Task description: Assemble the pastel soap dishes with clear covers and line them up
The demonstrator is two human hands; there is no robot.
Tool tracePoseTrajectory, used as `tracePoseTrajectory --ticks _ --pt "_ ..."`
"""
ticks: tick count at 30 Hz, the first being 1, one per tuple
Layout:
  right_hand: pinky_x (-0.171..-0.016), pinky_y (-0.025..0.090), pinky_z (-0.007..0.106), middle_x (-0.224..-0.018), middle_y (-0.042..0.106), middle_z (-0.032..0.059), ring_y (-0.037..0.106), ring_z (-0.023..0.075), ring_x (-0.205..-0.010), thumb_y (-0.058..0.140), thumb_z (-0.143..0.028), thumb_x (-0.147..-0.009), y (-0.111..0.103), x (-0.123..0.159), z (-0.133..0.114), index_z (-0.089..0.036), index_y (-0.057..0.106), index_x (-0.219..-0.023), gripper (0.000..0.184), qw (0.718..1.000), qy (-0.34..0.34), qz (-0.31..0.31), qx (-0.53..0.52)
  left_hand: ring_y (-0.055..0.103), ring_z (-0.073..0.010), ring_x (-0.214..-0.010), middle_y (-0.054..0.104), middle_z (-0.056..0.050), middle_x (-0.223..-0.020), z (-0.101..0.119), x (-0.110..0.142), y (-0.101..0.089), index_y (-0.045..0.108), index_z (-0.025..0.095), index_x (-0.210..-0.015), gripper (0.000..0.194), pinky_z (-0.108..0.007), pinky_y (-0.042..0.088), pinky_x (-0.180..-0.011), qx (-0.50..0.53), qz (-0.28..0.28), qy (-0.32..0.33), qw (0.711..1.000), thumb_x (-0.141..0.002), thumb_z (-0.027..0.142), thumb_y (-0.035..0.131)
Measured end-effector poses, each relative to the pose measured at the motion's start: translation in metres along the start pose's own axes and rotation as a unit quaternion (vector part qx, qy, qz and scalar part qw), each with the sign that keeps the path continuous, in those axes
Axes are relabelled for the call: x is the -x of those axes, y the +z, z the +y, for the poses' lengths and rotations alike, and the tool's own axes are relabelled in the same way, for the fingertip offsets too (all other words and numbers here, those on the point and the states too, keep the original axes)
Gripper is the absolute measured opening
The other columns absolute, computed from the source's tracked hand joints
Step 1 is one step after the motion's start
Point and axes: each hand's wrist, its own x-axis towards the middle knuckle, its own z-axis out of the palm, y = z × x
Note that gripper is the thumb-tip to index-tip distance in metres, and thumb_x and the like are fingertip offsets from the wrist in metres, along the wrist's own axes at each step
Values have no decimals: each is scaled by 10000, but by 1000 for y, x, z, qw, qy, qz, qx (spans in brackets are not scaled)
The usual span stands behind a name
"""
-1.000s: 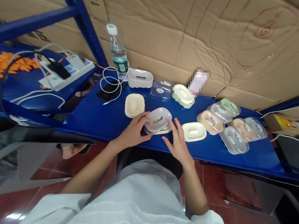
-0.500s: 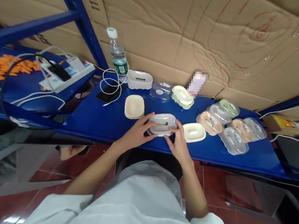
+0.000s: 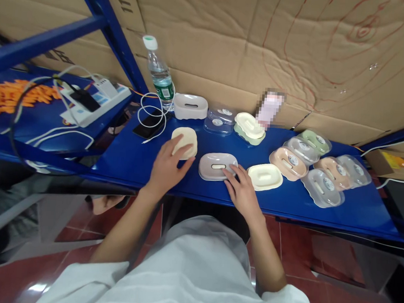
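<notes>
A grey-mauve oval plastic dish (image 3: 207, 169) lies on the blue tabletop in front of me, a cream bar showing in its middle slot. The fingers of my right hand (image 3: 246, 191) rest on the dish's right side, extended and not wrapped around it. My left hand (image 3: 168, 167) is over a beige rounded-square piece (image 3: 189, 139), fingers spread across its face; whether they press on it I cannot tell. Just right of the dish, partly behind my right hand, is a cream oval piece (image 3: 269, 177) with a raised bar in its centre.
Several clear-covered oval dishes (image 3: 287, 164) sit at the right. Behind are a grey slotted holder (image 3: 190, 108), clear covers (image 3: 219, 121), a cream-and-green pair (image 3: 250, 127), a water bottle (image 3: 161, 81) and a dark phone (image 3: 148, 125) with a white cable. Cardboard (image 3: 209, 41) backs the table.
My left hand has left the grey dish and moved left over the beige piece. My right hand stays at the dish. The cream bar now shows in the dish's slot.
</notes>
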Motion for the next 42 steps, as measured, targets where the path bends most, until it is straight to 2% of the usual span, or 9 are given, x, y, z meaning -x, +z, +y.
tracePoseTrajectory --ticks 3,6,10,14,19,23,28,33,42 --pt "-1276 477 576 -1655 521 115 483 339 -1565 488 -281 -1127 -4 0 -2 -324 573 -1596 479 1000 -22 -15 -5 647 -433 -1353 672 -167 -1482 -19 0 -3 752 214 -1097 284 -594 570 -1086 -81 -9 -68 994 -969 468 754" --pt "-1276 482 555 -1757 370 136 439 332 -1605 477 -297 -1133 -5 1 -4 -318 452 -1674 541 999 -24 -26 -24 710 -376 -1224 736 -156 -1323 -29 5 -2 693 210 -974 251 -484 613 -979 -70 -16 -87 994 -942 450 761" --pt "-1282 476 555 -1771 339 143 392 321 -1635 488 -326 -1134 -3 4 -7 -326 338 -1722 607 999 -16 -26 -40 723 -314 -1223 729 -131 -1315 -33 10 -5 645 227 -1004 184 -432 599 -1015 -19 9 -83 996 -951 396 693" --pt "-1278 481 530 -1705 458 128 465 292 -1590 491 -323 -1132 -14 1 -2 -331 413 -1685 558 997 -40 23 -57 632 -354 -1424 658 -158 -1487 -42 12 -9 653 221 -1039 167 -510 541 -1163 -5 -27 -55 998 -963 370 650" --pt "-1265 439 602 -1601 593 118 519 346 -1515 496 -402 -1121 -58 -49 31 -267 611 -1543 458 997 -29 47 52 327 -421 -1657 463 -150 -1721 -33 14 -17 728 207 -1150 211 -680 315 -1315 -57 -35 -7 998 -999 261 589" --pt "-1197 459 595 -1537 651 154 561 371 -1451 467 -379 -1107 -73 -112 58 -188 678 -1452 447 990 -13 -13 141 436 -344 -1613 500 -131 -1701 -1 20 -11 666 242 -1424 382 -582 371 -1314 -27 -23 63 997 -1062 344 603" --pt "-1251 392 550 -1605 596 162 512 341 -1507 463 -337 -1093 -51 -181 64 -162 605 -1537 497 979 -50 -94 174 488 -337 -1575 524 -100 -1687 17 28 12 688 288 -1420 397 -585 359 -1332 17 -101 113 988 -1063 457 643" --pt "-1282 315 627 -1732 402 238 400 413 -1593 527 -362 -1066 -22 -237 68 -104 429 -1658 653 974 -19 -128 188 462 -359 -1590 494 -153 -1690 12 31 14 725 237 -1350 329 -607 377 -1324 43 -93 108 989 -1057 371 661" --pt "-1233 388 602 -1556 568 273 562 434 -1435 649 -465 -1028 -5 -260 80 -106 450 -1638 735 971 -14 -162 176 464 -338 -1592 472 -169 -1699 11 31 10 711 249 -1360 320 -613 394 -1313 76 -77 114 988 -1057 339 664"
